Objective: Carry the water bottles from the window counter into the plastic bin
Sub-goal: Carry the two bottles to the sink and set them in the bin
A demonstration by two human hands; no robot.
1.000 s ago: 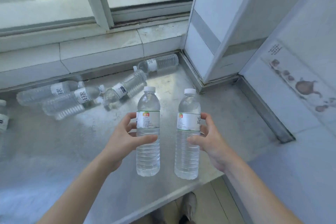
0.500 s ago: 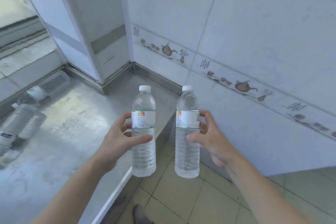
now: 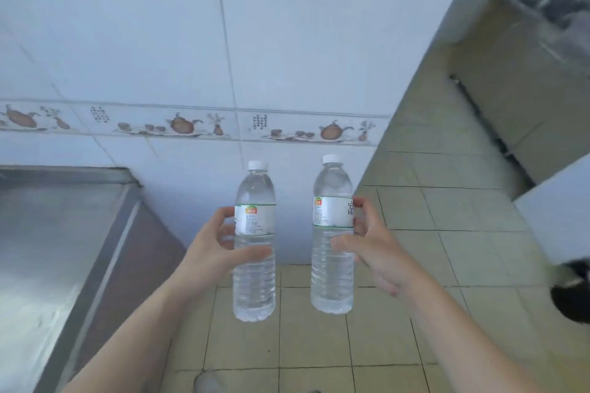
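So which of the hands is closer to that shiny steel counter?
Left. The left hand, gripping one clear plastic water bottle, is just right of the steel counter. The right hand, gripping the other clear bottle, is farther right, over the floor tiles.

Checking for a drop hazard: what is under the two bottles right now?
Beige floor tiles lie below both bottles, held upright in the hands. No bin shows.

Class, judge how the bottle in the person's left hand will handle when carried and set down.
The left-hand bottle looks nearly full, so probably heavy for its size. Its ribbed lower wall likely aids the left hand. Tall and narrow, it may tip or roll if set down carelessly.
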